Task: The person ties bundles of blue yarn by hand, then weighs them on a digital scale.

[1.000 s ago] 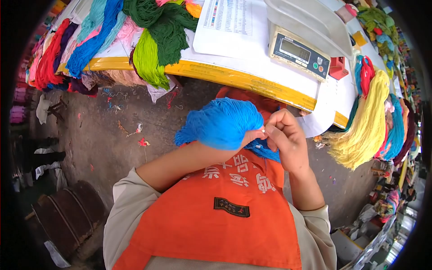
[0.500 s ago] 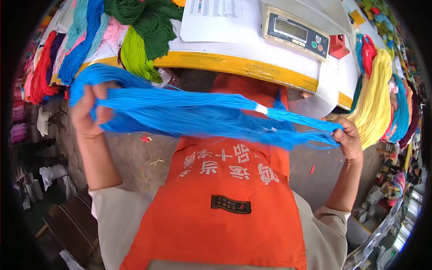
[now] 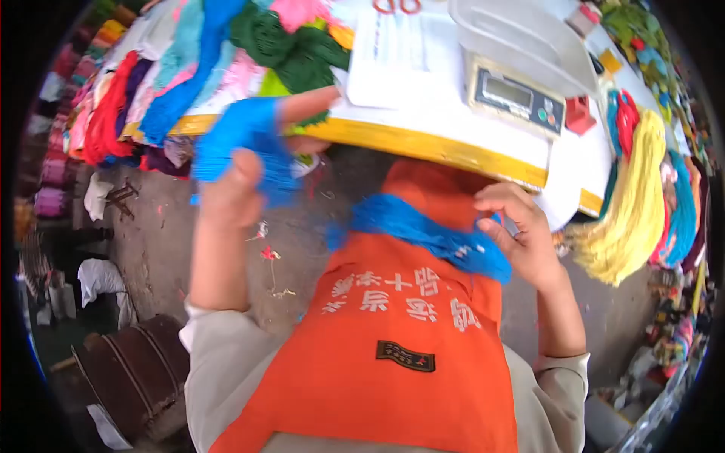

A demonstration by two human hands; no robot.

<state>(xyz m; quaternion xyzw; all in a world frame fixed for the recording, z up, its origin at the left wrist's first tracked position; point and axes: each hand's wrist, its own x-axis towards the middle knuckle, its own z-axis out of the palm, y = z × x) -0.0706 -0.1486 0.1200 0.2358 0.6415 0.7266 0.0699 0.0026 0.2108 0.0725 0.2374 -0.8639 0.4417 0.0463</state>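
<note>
My left hand point(image 3: 240, 189), blurred by motion, grips a bundled blue yarn skein point(image 3: 242, 143) in front of the table edge. One finger points out to the right past the bundle. More blue yarn point(image 3: 423, 230) lies across the lap of the orange apron point(image 3: 377, 302); whether it is joined to the bundle cannot be made out. At the right end of that lap yarn is my right hand point(image 3: 525, 234), its thumb and fingers apart and curved. Its fingertips are close to the strands, with no clear grip on them.
Ahead stands a white table with a yellow edge point(image 3: 423, 151), bearing a digital scale point(image 3: 513, 94), a printed sheet point(image 3: 385, 75) and a red block-like object point(image 3: 579, 115). Colored skeins hang left, dark green yarn point(image 3: 291, 57) among them, and yellow yarn point(image 3: 627, 204) hangs right. A brown cylindrical object point(image 3: 140, 377) sits lower left.
The blue skein was stretched between both hands. Now my left hand holds it bunched, further right, and my right hand has moved left and loosened. The view has shifted, bringing scissors handles into sight.
</note>
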